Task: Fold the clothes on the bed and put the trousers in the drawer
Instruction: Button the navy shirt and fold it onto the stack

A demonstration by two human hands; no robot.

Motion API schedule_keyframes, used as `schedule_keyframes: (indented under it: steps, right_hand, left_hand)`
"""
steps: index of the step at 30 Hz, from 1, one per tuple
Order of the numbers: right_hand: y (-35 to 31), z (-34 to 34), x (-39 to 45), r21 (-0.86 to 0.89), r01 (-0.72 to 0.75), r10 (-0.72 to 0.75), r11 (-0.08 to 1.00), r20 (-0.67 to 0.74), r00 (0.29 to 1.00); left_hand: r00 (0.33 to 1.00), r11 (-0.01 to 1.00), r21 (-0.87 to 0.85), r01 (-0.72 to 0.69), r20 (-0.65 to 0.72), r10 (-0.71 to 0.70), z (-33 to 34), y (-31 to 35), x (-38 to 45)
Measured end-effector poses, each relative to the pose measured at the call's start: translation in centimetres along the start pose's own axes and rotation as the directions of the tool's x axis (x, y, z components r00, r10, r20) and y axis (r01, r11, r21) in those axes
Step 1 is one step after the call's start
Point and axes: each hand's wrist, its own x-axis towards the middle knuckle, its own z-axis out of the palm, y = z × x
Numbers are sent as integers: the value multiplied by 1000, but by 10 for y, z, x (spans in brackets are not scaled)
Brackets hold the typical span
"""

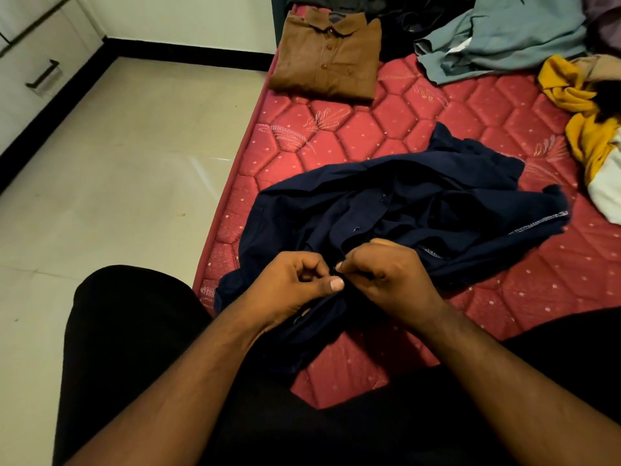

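1. Person's legs (141,348), in black, nearest the viewer at the bed's near edge; both bare forearms reach forward from here over the navy shirt
2. Left hand (295,287), fingers curled and thumb extended, pinching the fabric at the near middle of the navy shirt
3. Right hand (386,274), fingers curled, pinching the same strip of fabric; its fingertips meet those of the left hand
4. Navy shirt (403,210), crumpled and unfolded, lying on the bed (336,136) and taken here as the landmark; small buttons show along its front, a patterned trim along its right edge
5. Tiled floor (117,196), to the left of the navy shirt, beside the bed's edge
6. Yellow garment (584,129), bunched, to the right of and beyond the navy shirt, touching a white cloth (608,193)
7. Brown shirt (327,57), folded flat with collar and buttons upward, well beyond the navy shirt near the bed's far left corner
8. Grey-green garment (504,38), loose and unfolded, beyond the navy shirt and to the right of the brown shirt; whether it is trousers cannot be told
9. Drawer unit (40,62) with a dark handle, far left of the navy shirt across the floor, drawers closed
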Motion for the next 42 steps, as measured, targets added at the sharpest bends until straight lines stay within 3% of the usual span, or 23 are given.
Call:
schedule_keyframes:
  steps: [5, 7, 9, 11, 16, 19, 21, 23, 26, 28, 31, 33, 34, 35, 36, 37, 38, 39, 40, 42]
  right_hand:
    - [0, -1, 4, 18, -40, 40, 999, -2, 999]
    - [0, -2, 4, -3, -44, 44, 999, 17, 999]
    - [2, -4, 5, -31, -33, 34, 999, 38, 999]
    - [2, -8, 7, -66, -23, 26, 998, 44, 999]
    - [-10, -11, 9, -218, 25, -14, 976, 52, 999]
    - [-12, -9, 8, -247, 20, 13, 969, 133, 991]
    - [-11, -7, 10, -193, -56, 111, 980, 289, 951]
    - [-10, -7, 10, -176, -179, 241, 968, 450, 860]
    - [6, -19, 7, -272, -269, 378, 924, 537, 754]
    - [18, -33, 5, -248, -352, 430, 903, 566, 703]
    - [25, -44, 5, -205, -315, 373, 927, 611, 699]
    - [21, -43, 5, -212, -289, 358, 934, 569, 741]
    - [18, -41, 5, -229, -265, 348, 937, 537, 768]
    - [15, -38, 5, -245, -237, 333, 940, 511, 792]
    - [12, -34, 5, -263, -215, 322, 941, 493, 808]
    - [10, -32, 6, -287, -197, 319, 937, 480, 817]
    - [9, -31, 7, -317, -181, 319, 931, 470, 823]
    - [9, -30, 8, -338, -169, 321, 926, 463, 826]
    - [9, -30, 8, -342, -166, 317, 925, 454, 833]
    - [8, -30, 7, -304, -169, 290, 938, 416, 862]
  left_hand:
    - [999, 999, 43, -14, 32, 13, -3, -1, -4]
    - [999, 984, 175, -22, 49, 14, -1, -2, -8]
    - [992, 928, 352, -121, 8, 126, 1, -2, -10]
    - [974, 889, 417, -191, -30, 223, -3, 2, -8]
    - [987, 921, 356, -161, 67, 146, -20, 3, -6]
    - [983, 912, 369, -178, 110, 147, -34, 1, -13]
    - [967, 840, 493, -227, 215, 136, -48, 0, -16]
    - [953, 762, 595, -255, 286, 97, -63, -3, -21]
    - [978, 737, 660, -148, 208, 10, -85, -10, -30]
    - [984, 736, 675, -54, 162, -76, -90, -12, -33]
    - [954, 596, 802, 29, 156, -256, -89, -5, -27]
    - [920, 409, 909, 83, 88, -383, -81, 18, -25]
    - [932, 295, 951, 88, 26, -362, -74, 30, -23]
    - [973, 203, 975, 91, -43, -229, -66, 41, -20]
    - [998, 211, 975, 64, -65, -1, -54, 49, -15]
    - [964, 352, 936, 6, -98, 246, -39, 55, -10]
    - [906, 549, 831, -86, -164, 390, -23, 58, -5]
    - [893, 699, 700, -150, -207, 399, -9, 56, 1]
    - [922, 764, 626, -157, -185, 340, 1, 49, 7]
    - [972, 757, 648, -89, -109, 208, 9, 25, 14]
